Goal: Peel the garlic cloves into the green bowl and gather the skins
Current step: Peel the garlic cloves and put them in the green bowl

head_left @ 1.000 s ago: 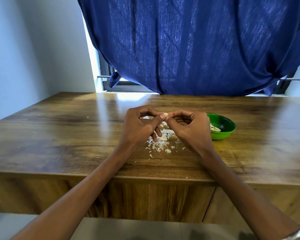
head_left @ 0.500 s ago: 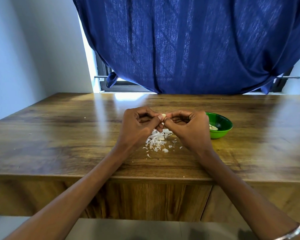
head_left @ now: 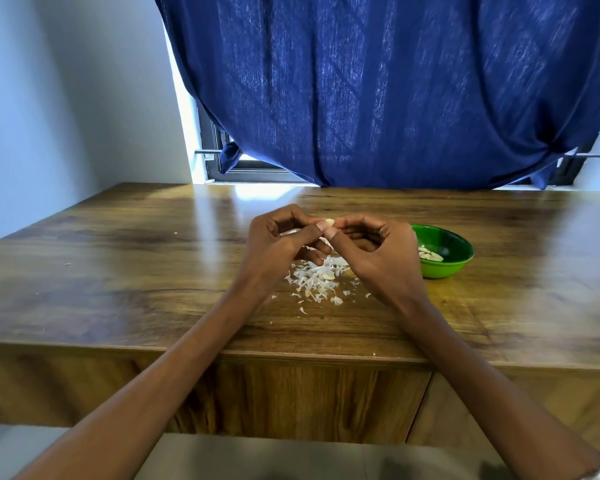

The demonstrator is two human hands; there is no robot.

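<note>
Since a moment ago little has changed: the left hand [head_left: 280, 250] and the right hand [head_left: 378, 258] stay raised together over the glossy brown wooden table [head_left: 125, 271], both still pinching the same small pale garlic clove [head_left: 329, 222] between thumb and fingertips, though it now pokes out a little more clearly above the two thumbnails. Directly beneath the hands lies the loose heap of white papery garlic skins [head_left: 317, 278], with a few stray flakes scattered toward the table's near edge. The round green plastic bowl [head_left: 445, 268] sits on the table just beside the right hand, and a few peeled pale cloves [head_left: 429, 255] lie inside it. Behind the table hangs a dark blue cloth curtain [head_left: 378, 88] over a window, with a pale wall [head_left: 66, 98] to the left. The right hand covers the bowl's near-left rim and part of the skin heap, so how far the heap spreads is unclear. The clove is mostly buried between the fingers, and I cannot tell how much skin remains on it.
</note>
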